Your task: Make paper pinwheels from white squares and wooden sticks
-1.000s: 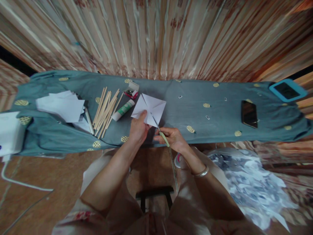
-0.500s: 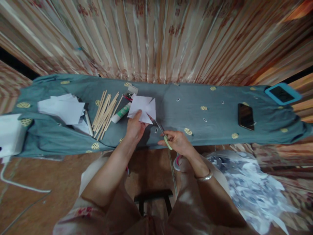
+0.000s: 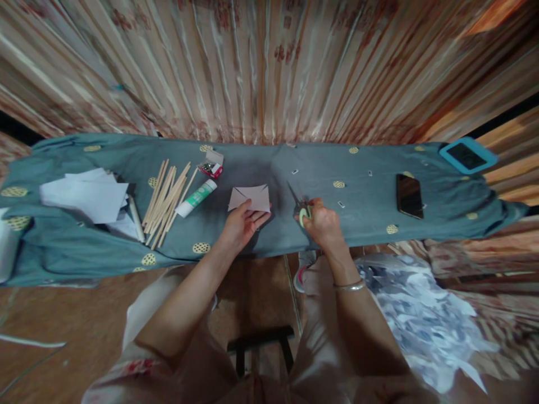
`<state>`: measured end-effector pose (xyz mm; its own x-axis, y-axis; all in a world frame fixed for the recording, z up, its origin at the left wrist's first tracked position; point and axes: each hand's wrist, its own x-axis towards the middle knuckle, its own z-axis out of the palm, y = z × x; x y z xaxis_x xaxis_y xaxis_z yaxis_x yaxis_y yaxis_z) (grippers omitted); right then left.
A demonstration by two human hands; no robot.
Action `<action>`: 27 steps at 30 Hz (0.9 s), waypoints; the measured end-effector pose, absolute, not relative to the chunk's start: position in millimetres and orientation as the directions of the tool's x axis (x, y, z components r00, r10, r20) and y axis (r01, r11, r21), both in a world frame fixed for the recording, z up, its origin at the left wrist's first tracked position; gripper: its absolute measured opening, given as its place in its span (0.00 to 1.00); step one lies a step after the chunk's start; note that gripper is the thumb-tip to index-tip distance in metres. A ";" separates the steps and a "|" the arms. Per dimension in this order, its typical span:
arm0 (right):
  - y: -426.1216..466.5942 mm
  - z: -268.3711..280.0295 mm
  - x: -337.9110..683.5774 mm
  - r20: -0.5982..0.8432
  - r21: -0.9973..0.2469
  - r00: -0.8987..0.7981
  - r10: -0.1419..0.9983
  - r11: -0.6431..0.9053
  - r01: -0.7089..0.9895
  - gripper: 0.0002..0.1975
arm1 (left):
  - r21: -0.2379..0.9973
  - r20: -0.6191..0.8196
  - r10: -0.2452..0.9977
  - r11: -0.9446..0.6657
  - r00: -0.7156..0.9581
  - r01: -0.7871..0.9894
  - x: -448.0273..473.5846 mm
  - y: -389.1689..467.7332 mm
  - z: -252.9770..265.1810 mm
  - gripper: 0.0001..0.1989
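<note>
The paper [image 3: 259, 196] is in the left hand [image 3: 243, 223], over the near-middle of the cloth-covered table [image 3: 269, 163], with the glue tube [image 3: 196, 198] at its nine o'clock and the small box [image 3: 211, 165] of metal bits at ten. It should be very light, stiff enough to keep flat from one edge, yet weak beside the slits running in from its corners, where a flap could bend or tear. The best hold looks to be an uncut stretch midway along an edge, pinched softly so as not to crease it; the left hand has much that, thumb on top and fingers beneath, clamped at the six-to-seven o'clock edge. The scissors [image 3: 301, 205] at the paper's three o'clock ought to feel rigid and somewhat heavier, safest by the green handles; the right hand [image 3: 325, 223] is closed around these, though I cannot tell whether the blades are fully together. Compared with half a second ago, the blades have come away from the paper and swung from roughly ten to eleven o'clock, the right fingers have curled into a fist, and the paper shows much more tilted, its face foreshortened.
</note>
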<state>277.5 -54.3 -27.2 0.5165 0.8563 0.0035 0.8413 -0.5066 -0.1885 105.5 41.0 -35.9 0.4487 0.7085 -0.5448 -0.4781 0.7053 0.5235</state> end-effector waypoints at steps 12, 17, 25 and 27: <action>-45.3 -26.0 292.1 0.004 -0.165 0.504 0.864 -0.496 0.852 0.20 | 0.452 -0.589 0.531 0.841 0.609 -0.297 106.7 4.2 -35.1 0.12; -43.5 -21.2 288.1 -0.024 -0.071 0.510 0.860 -0.510 0.857 0.20 | 0.729 -0.451 0.582 0.677 0.677 -0.096 99.9 -1.6 -44.2 0.10; -40.3 -15.8 282.2 -0.064 0.033 0.545 0.836 -0.544 0.838 0.22 | 0.736 0.383 0.773 -0.587 0.507 0.338 65.6 60.1 -60.9 0.10; -40.1 -15.6 283.3 -0.076 0.034 0.547 0.834 -0.546 0.837 0.20 | 0.676 0.376 0.759 -0.617 0.532 0.402 60.5 69.1 -68.9 0.10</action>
<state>283.3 -40.1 -15.6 0.5470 0.8337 -0.0757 0.8370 -0.5460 0.0344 60.5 69.1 -68.9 0.5324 0.7586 0.3755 0.4021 -0.6171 0.6765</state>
